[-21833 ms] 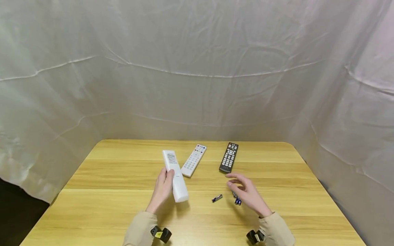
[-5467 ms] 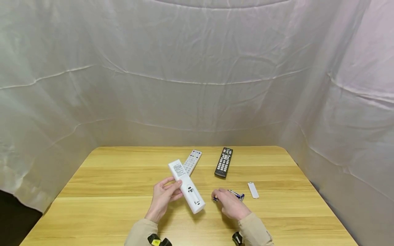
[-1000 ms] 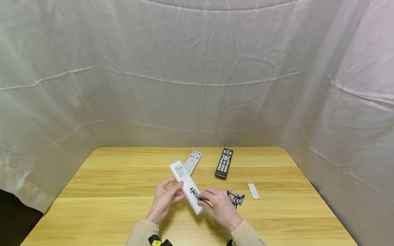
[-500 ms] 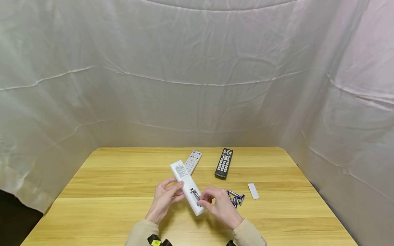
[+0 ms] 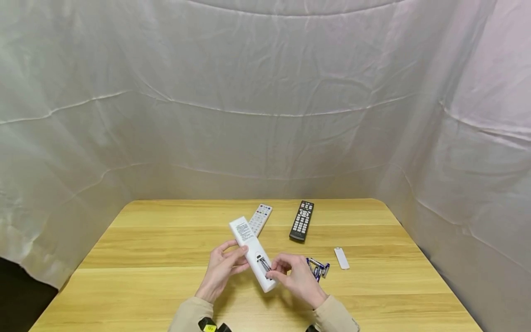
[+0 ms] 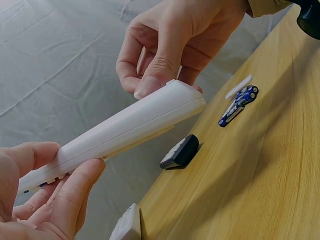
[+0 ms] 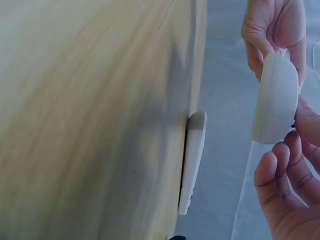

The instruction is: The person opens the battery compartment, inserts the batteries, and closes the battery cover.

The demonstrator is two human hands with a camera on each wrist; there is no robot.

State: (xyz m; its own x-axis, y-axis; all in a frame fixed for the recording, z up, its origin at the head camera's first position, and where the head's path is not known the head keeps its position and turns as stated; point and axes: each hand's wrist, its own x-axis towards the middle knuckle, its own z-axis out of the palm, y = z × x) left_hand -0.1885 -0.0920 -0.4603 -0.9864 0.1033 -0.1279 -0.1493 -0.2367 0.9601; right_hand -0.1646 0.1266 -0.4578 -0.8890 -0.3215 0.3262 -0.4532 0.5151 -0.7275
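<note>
The label (image 5: 244, 232) on my white remote (image 5: 254, 248) is unreadably small; behind that remote, the keypad remote (image 5: 260, 219) is partly hidden.

Held remote (image 5: 254, 249) smooth plastic, tabletop (image 5: 381, 286) wood-grained, backdrop (image 5: 265, 143) seemingly satiny cloth

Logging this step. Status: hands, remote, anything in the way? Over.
Left hand grips raised white remote, back up. Right hand at battery in its opened back. Loose batteries, white cover lie rightward; no obstruction seen.
</note>
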